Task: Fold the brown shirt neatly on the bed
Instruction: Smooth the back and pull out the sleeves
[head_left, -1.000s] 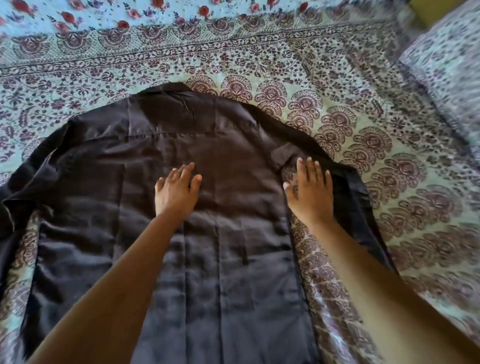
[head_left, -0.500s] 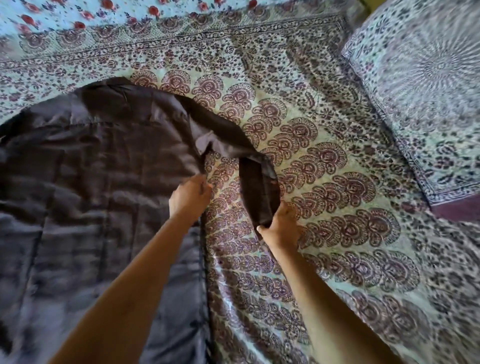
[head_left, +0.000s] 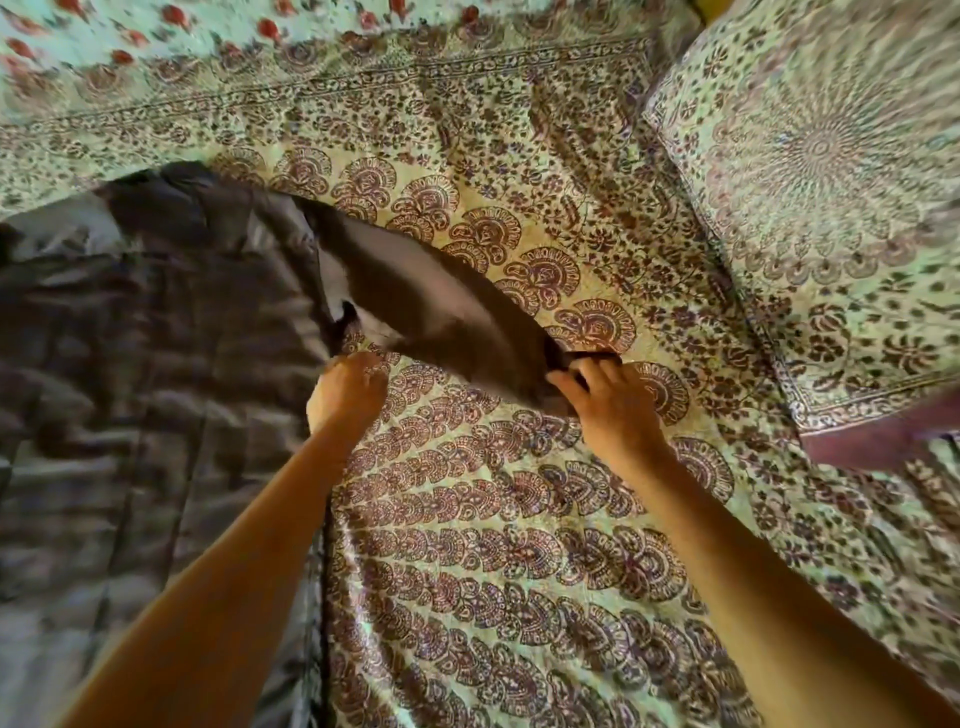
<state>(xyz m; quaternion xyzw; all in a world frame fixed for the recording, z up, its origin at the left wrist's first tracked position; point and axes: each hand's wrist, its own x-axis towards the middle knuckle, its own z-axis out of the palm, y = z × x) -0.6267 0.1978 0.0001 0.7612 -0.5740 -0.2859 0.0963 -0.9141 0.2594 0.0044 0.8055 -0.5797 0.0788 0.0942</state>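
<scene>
While one brown shirt (head_left: 156, 389) lies spread, the left hand (head_left: 345, 395) and right hand (head_left: 613, 405) grip one sleeve (head_left: 441, 306).

A printed sheet (head_left: 493, 545) lies spread out, pale green with dark maroon pattern. Rows of fan-shaped motifs (head_left: 545, 270) run over its middle part. Farther away there is a narrow border band (head_left: 311, 88), and behind this band a lighter field with small red flowers (head_left: 267, 26). At the right a pillow (head_left: 821, 208) rests on the sheet; its cover has a similar print with a round design in the centre and a plain maroon edge (head_left: 878, 436) at the near end. The picture is a little blurred there.
</scene>
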